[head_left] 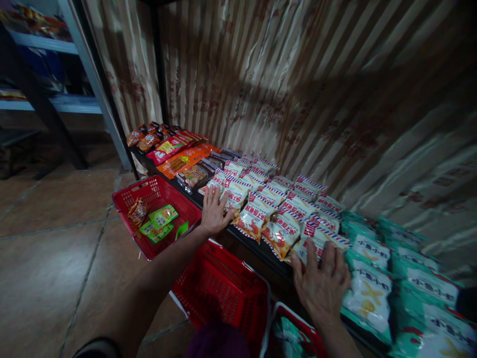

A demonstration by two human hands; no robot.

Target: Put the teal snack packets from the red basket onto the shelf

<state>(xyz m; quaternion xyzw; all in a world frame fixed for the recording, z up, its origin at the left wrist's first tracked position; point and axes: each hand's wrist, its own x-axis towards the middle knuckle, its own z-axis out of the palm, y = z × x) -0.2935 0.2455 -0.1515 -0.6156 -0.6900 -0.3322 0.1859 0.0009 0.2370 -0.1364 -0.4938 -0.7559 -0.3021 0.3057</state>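
Resting open on white snack bags, left hand is lying apart from right hand (also open, at their right end); bags are sitting in rows on the shelf.

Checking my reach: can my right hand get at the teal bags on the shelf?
Probably yes: your right hand is beside the nearest teal bag there, and nothing visible lies between them.

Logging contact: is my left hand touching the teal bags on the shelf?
Apart: the head view shows white snack packets between the left hand and the teal bags.
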